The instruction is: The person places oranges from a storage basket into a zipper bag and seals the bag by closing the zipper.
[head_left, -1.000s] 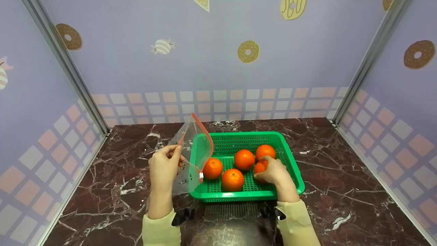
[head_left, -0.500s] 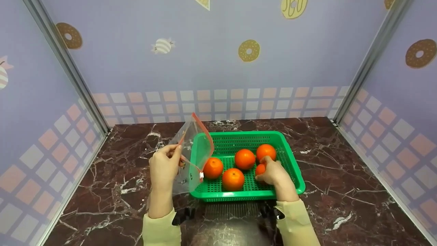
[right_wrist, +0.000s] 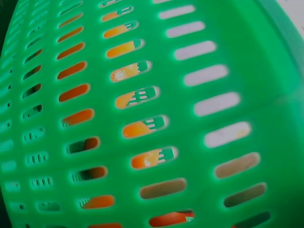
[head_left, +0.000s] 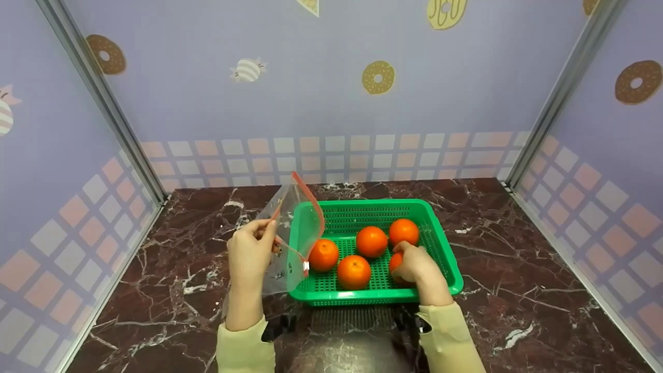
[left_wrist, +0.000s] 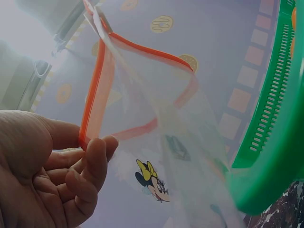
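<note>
A clear zip bag (head_left: 298,223) with a red-orange zip edge is spread at its mouth. The left hand (head_left: 249,254) pinches the near edge of that mouth between thumb and fingers. In the left wrist view a printed cartoon mouse (left_wrist: 152,180) shows on the bag's film, beside the pinching fingers (left_wrist: 97,156). Inside a green basket (head_left: 357,296) lie several oranges. The right hand (head_left: 422,269) reaches in at the right and curls its fingers round the nearest orange (head_left: 396,267), covering most of it. Only the slotted basket wall (right_wrist: 266,71) and glimpses of orange through it appear in the right wrist view.
Other oranges sit close by: one behind the right hand (head_left: 404,232), one mid-basket (head_left: 371,242), two toward the bag (head_left: 354,272). The bag overlaps the basket's left rim. Dark marbled tabletop (head_left: 171,290) lies around, with patterned walls (head_left: 331,103) behind and at both sides.
The right hand's fingers have shifted slightly on the orange, and that orange has moved a little to the right. The left hand and the bag stay nearly still.
</note>
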{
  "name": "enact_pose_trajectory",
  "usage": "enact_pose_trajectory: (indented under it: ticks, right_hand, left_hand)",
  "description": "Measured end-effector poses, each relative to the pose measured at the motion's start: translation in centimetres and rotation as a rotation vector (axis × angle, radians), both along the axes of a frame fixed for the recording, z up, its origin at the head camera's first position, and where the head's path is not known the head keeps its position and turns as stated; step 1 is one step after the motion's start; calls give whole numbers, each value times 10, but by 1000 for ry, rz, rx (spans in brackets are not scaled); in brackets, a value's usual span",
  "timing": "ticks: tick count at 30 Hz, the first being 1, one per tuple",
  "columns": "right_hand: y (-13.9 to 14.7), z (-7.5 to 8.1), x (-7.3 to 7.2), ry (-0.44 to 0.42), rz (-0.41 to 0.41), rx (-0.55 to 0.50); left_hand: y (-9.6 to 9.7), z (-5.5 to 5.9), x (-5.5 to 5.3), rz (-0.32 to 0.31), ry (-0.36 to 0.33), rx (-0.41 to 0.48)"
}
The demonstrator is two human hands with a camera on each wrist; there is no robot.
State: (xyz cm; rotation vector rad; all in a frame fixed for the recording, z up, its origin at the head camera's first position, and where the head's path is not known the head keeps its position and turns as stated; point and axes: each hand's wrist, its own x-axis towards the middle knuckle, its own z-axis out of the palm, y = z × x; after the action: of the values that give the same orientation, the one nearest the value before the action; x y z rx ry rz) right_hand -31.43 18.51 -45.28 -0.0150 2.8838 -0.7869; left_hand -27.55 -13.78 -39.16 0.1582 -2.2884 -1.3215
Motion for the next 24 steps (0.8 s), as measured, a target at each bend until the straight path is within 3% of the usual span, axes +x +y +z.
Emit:
enact_pose_trajectory:
  ticks: [24]
  right_hand:
    - [2, 2, 0, 51, -48, -64]
  left_hand:
    - [0, 2, 0, 4, -21, 11]
